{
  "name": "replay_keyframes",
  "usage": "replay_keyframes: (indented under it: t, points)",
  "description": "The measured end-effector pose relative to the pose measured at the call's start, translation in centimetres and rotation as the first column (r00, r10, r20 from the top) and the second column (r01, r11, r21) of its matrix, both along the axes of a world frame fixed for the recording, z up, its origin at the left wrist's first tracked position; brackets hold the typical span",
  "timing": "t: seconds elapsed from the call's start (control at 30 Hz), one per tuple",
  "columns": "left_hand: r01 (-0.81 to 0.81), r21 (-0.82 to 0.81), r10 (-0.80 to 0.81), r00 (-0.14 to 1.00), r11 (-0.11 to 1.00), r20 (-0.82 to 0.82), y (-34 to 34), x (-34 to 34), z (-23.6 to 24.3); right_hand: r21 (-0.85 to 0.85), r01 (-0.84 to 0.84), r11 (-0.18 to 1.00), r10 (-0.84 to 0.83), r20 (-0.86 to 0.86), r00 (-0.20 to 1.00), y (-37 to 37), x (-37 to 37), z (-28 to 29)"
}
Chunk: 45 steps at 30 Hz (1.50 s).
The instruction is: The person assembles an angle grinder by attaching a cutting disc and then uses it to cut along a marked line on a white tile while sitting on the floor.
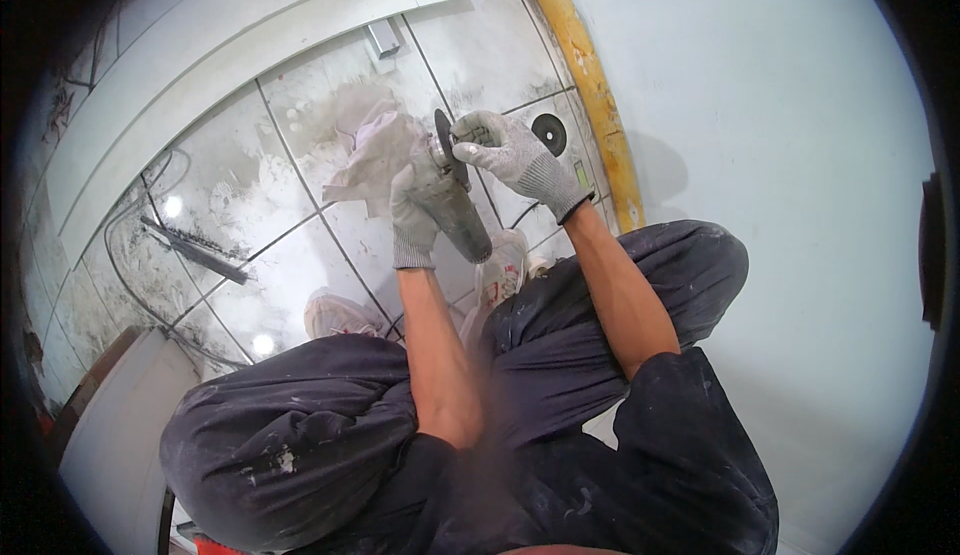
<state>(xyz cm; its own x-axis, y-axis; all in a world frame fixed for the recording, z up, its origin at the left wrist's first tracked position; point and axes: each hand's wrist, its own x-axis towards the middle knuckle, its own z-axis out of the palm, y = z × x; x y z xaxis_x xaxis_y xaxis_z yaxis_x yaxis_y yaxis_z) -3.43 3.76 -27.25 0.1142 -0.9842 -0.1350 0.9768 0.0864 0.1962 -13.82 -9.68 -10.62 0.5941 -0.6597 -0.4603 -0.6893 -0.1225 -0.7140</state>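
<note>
Knees: dark trousers (290, 435) smeared with pale dust, bent and spread wide
Shoes: pale shoes (500, 273) under the knees, the right one with reddish marks too small for me to read
Left arm: bare forearm nearly straight up from the lap, left hand (413, 217) in a grey glove with its palm to the tool
Left grip: closed around the grinder (462, 223), near its head
Right arm: forearm slanting up and inward, right hand (510, 152) gloved too, wrist bent toward the tool
Right grip: fingers curled, thumb forward at the face of the dark disc (441, 135); I cannot tell whether they pinch it
Grinder: held above the tiled floor (300, 240), grey body slanting down to the right
Spare disc: black round disc (549, 135) with a pale centre, just past the right hand
Cloth: crumpled, dusty pale cloth (372, 145) beyond the left hand
Far side: short metal tube (382, 39) beside long white boards (250, 53)
</note>
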Motion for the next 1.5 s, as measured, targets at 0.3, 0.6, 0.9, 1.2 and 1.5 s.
replay_keyframes:
  t: [0.3, 0.6, 0.9, 1.2, 1.5]
  points:
    - [-0.075, 0.127, 0.093, 0.985, 0.989, -0.144, -0.4, -0.5, -0.4, 0.015, -0.189, 0.982, 0.185, 0.15, 0.971, -1.0, -0.6, 0.2]
    - [-0.064, 0.057, 0.073, 0.983, 0.996, -0.167, -0.5, -0.9, 0.1, 0.072, -0.183, 0.98, 0.185, -0.015, 0.983, -1.0, 0.0, -0.1]
    - [-0.093, 0.186, 0.1, 0.994, 0.978, -0.03, -0.9, -1.7, 0.1, -0.118, -0.234, 0.965, 0.238, 0.02, 0.971, -0.6, -0.2, -0.5]
    - [0.014, 0.106, -0.01, 0.999, 0.994, -0.032, -0.8, -1.5, -0.4, -0.001, -0.112, 0.994, 0.112, 0.035, 0.993, -1.3, 0.5, 0.0]
    - [-0.142, 0.162, 0.149, 0.988, 0.976, -0.033, -1.8, -3.6, 1.8, -0.184, 0.315, 0.931, -0.218, 0.412, 0.885, 2.8, 1.5, -4.7]
